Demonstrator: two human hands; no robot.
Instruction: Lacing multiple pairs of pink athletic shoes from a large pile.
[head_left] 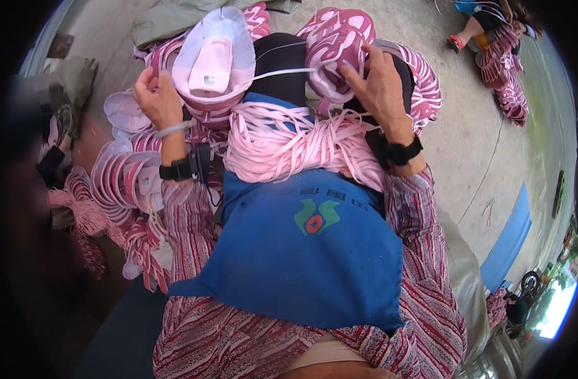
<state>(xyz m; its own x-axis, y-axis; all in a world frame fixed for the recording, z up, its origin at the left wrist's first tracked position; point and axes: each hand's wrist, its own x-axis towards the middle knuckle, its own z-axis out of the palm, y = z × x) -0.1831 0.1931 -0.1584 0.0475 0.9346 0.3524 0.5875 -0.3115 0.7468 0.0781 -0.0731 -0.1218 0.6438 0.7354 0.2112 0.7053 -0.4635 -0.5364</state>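
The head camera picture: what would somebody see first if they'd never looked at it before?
Probably the big tangle of pale pink laces, heaped in the middle across the blue apron. Next, above it, come two shoe uppers: the left one, its pale inside showing, beside the left hand, and the pink-and-white right one at the right hand.

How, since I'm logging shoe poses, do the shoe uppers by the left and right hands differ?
The left upper gapes, baring its pale lining; the right upper mostly shows its patterned outside. The left hand is beside the left upper's left edge; the right hand reaches over the right upper's right side. Both have pink and burgundy outsides, and a white cord runs between them.
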